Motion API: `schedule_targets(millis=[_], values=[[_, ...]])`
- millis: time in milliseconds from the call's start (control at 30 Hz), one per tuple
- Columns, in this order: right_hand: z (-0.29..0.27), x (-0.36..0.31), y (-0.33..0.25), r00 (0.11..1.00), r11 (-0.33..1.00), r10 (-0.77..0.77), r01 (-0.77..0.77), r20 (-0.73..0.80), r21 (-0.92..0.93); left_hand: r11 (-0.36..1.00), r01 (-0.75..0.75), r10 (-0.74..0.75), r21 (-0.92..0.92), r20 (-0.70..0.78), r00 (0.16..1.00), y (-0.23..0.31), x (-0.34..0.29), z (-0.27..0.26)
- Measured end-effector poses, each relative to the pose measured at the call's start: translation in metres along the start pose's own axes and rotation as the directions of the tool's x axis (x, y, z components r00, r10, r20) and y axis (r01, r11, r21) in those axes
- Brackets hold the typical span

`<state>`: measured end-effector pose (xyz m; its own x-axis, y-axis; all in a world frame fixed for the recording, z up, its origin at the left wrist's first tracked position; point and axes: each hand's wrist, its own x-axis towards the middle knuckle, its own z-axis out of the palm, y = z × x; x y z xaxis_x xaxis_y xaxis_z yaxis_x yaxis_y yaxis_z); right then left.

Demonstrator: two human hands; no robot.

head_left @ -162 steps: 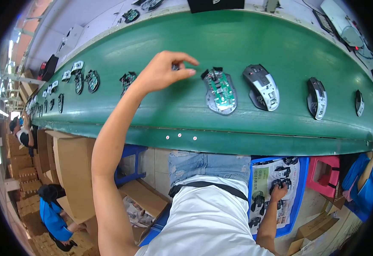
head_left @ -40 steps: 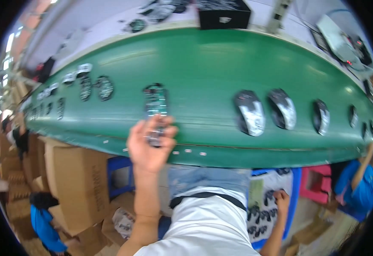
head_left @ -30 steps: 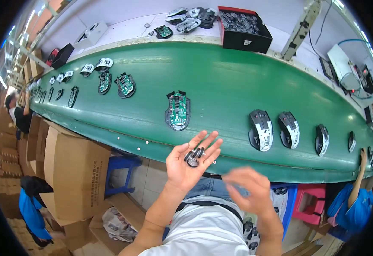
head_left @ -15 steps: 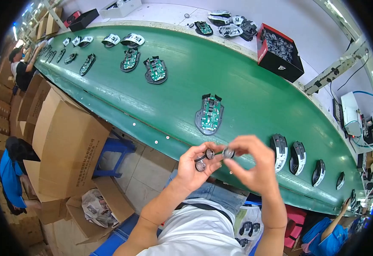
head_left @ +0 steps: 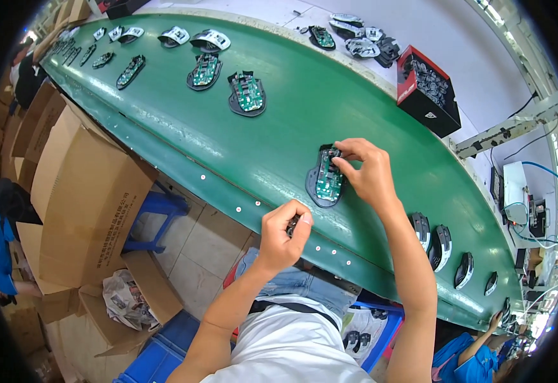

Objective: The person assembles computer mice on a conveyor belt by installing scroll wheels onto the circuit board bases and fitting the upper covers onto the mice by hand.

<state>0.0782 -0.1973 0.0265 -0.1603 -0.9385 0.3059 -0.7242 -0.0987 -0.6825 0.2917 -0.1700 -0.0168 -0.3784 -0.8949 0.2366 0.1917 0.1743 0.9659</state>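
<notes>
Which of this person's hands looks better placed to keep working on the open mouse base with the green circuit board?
Probably the right hand: its fingertips already touch the top of the mouse base on the green belt. The left hand is curled shut on small dark parts at the belt's near edge.

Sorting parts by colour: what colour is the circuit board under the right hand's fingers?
Green, set in a black mouse base; the head view shows it.
</notes>
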Motion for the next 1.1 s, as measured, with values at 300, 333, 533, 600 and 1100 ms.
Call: schedule_targets(millis=[300,333,533,600,1100], values=[[-0.016,0.017,-0.016,0.968,0.973,0.097,-0.042,0.233,-0.228,0.999,0.042,-0.041,-0.021,0.068,0.997,0.002,0.005,-0.007],[-0.017,0.017,-0.015,0.964,0.981,0.092,-0.044,0.25,-0.191,0.998,0.048,-0.046,-0.027,0.065,0.997,0.003,0.007,-0.007],[-0.015,0.01,-0.016,0.976,0.954,0.022,0.044,0.216,-0.295,1.0,-0.008,0.009,-0.011,0.033,0.999,0.005,0.007,-0.007],[-0.015,0.008,-0.018,0.979,0.936,0.012,0.06,0.204,-0.346,0.999,-0.033,0.033,-0.003,0.051,0.998,0.006,0.007,-0.007],[0.0,-0.018,0.01,0.983,0.963,-0.174,0.157,-0.06,-0.218,0.779,-0.096,-0.037,0.62,0.199,0.979,0.015,0.057,0.003]])
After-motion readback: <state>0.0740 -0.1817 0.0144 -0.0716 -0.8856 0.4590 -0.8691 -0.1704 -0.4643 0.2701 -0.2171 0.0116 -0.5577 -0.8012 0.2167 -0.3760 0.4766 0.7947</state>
